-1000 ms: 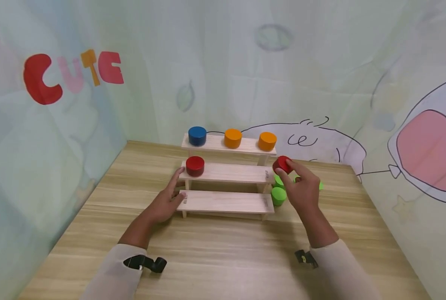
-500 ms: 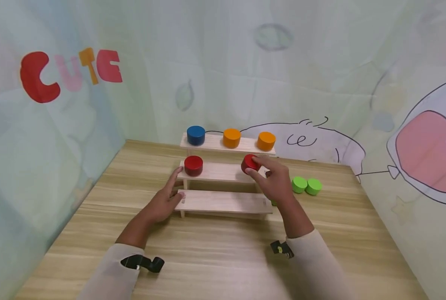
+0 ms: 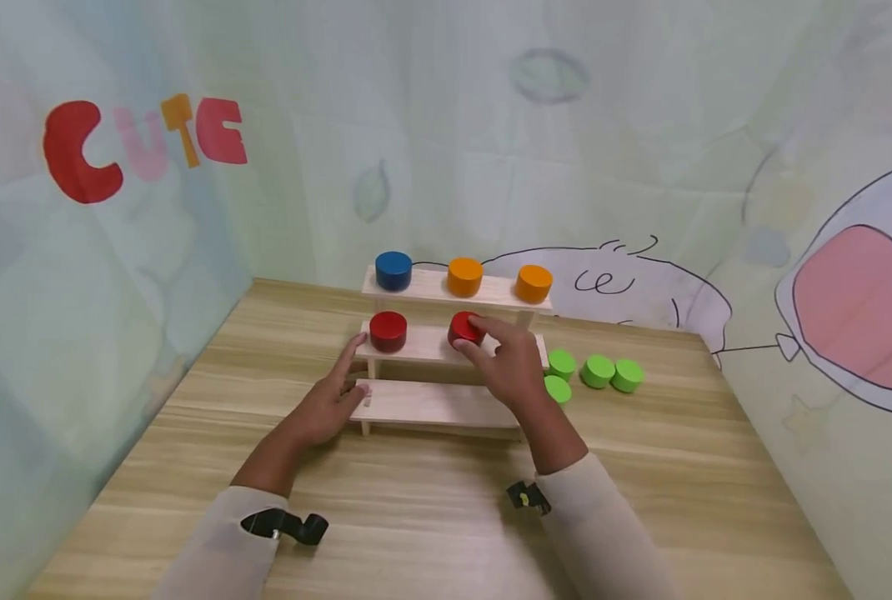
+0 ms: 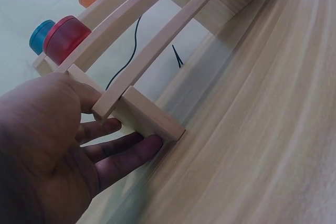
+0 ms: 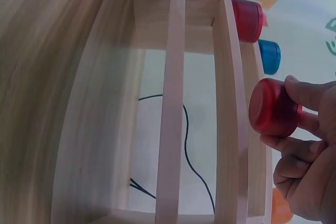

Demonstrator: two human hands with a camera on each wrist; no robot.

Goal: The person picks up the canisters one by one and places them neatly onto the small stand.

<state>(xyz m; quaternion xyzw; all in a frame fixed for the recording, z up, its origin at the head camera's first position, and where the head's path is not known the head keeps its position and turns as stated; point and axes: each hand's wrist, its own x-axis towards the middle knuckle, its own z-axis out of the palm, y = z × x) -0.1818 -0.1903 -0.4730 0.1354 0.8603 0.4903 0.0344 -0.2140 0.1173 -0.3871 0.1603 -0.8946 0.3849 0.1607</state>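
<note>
A printed cloth is hung behind the worktop. On the worktop, nearer to its far edge than to its near edge, a wooden rack of three shelves is placed, its length running roughly along the far edge. The left end of the rack is touched by the left hand; its fingers are spread and nearly straight, and its thumb is laid on the end of the lowest shelf. By the right hand, a red block is pinched between thumb and fingers, at the middle of the second shelf; whether the shelf is touched by this block cannot be told. On the left end of the same shelf, another red block is set. The top shelf is occupied, from left to right, by a blue block and two orange blocks. Four green blocks are seen between the rack and the right edge of the worktop, two of them just beside the rack.
</note>
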